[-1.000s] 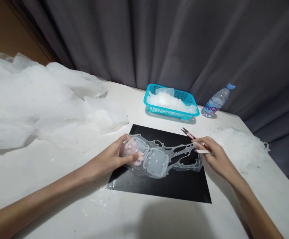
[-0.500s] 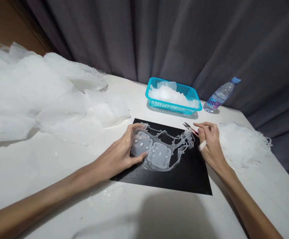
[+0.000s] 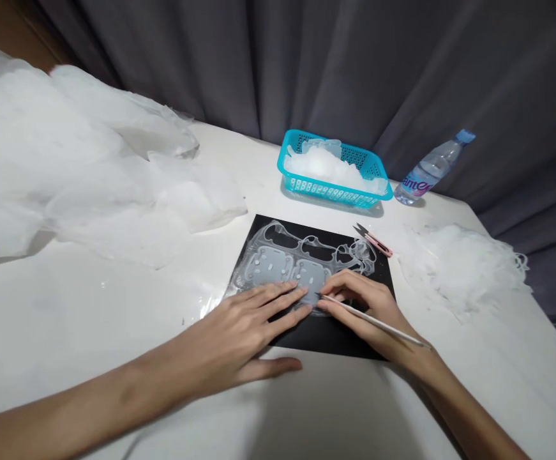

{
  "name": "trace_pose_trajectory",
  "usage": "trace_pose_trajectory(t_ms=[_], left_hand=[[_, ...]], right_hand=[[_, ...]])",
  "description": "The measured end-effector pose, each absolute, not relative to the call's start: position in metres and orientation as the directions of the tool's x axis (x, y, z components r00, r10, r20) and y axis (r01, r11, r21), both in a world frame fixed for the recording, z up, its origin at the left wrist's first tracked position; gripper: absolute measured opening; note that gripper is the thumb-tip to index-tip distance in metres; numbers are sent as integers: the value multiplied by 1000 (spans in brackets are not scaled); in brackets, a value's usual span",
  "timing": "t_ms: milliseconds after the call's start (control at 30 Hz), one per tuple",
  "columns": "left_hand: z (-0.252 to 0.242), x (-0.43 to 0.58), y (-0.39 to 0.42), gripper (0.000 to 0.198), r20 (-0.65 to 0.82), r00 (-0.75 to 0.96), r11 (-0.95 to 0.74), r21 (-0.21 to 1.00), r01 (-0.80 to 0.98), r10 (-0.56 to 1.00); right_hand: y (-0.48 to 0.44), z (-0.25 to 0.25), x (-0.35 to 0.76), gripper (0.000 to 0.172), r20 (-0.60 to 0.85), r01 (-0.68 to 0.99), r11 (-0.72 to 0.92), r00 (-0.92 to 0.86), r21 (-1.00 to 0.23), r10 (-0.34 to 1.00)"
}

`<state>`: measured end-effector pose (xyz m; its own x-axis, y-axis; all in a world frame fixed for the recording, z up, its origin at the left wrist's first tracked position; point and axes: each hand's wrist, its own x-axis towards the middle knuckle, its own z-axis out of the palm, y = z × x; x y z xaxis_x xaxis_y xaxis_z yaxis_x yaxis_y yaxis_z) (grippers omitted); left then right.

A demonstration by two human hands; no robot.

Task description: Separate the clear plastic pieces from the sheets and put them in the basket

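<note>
A translucent moulded sheet (image 3: 269,267), with two rounded-square panels and a webbed, partly cut-away border, lies on a black mat (image 3: 318,337). My left hand (image 3: 253,322) presses down flat with its fingers stretched over the sheet's lower part, the thumb off the mat's front edge. In a pinch, my right hand (image 3: 366,305) holds a slim white pen-like tool (image 3: 378,324), its dark pointed tip at the right panel's lower edge. Pink-handled thread snips (image 3: 376,243) rest at the mat's upper right corner, beside curled offcut strips still on the sheet.
At the back stands a turquoise basket (image 3: 335,193) heaped with translucent pieces. A water bottle (image 3: 433,169) is to its right. A pile of stringy clear scraps (image 3: 464,268) lies on the right, and large stacked translucent sheets (image 3: 90,172) cover the table's left side.
The snips have left my right hand and lie on the mat; that hand has moved left and down with the white tool. My left hand has gone from gripping the sheet's edge to lying flat.
</note>
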<state>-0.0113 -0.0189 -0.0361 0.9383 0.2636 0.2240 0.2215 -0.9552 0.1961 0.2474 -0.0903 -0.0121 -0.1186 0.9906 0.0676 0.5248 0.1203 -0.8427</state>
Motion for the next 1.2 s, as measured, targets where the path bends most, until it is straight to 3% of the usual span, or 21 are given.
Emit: trace_pose_trajectory(t_ms=[100, 333, 800, 900, 1067, 1200], left_hand=[[-39, -6, -22, 76, 218, 925, -934, 249, 254, 310], [-37, -6, -22, 69, 210, 903, -848, 473, 241, 374], [-35, -9, -20, 71, 131, 906, -772, 581, 259, 403], [-35, -9, -19, 70, 127, 903, -760, 595, 261, 409], [-37, -11, -20, 70, 118, 909, -783, 560, 271, 399], [-41, -13, -23, 72, 187, 872, -801, 514, 305, 452]], right_hand=[[-89, -11, 253, 9, 101, 518, 150, -121, -842, 988], [-90, -11, 256, 11, 74, 509, 172, -208, -843, 975], [-94, -17, 251, 9, 136, 599, 280, -275, -750, 952], [-92, -19, 248, 11, 202, 637, 372, -326, -675, 924], [-91, -25, 245, 15, 406, 738, 580, -440, -345, 801], [-90, -28, 246, 15, 423, 742, 604, -467, -291, 776]])
